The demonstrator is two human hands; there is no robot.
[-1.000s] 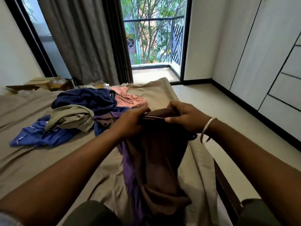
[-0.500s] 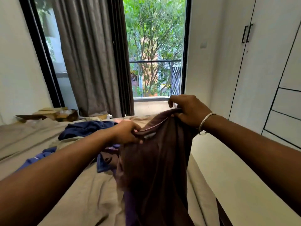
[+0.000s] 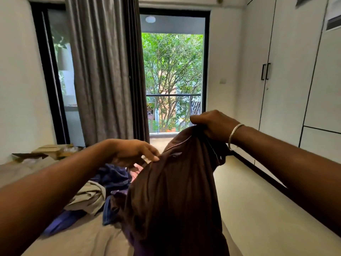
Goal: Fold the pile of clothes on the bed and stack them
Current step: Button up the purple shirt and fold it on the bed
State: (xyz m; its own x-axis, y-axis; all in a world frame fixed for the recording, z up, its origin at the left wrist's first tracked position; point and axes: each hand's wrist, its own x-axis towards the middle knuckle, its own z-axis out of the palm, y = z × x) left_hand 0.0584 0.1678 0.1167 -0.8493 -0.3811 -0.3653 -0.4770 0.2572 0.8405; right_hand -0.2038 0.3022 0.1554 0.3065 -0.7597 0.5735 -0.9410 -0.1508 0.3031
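Right hand (image 3: 212, 124) up high, grip bunched on brown garment (image 3: 171, 196) top edge; left hand (image 3: 132, 152) lower, fingertips pinching same edge. Hangs lengthwise straight down over bed (image 3: 77, 239), beside clothes pile (image 3: 103, 193).

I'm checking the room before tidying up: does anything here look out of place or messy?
Only the unfolded clothes heaped crumpled on the bed, and the opened cardboard boxes by the curtain.
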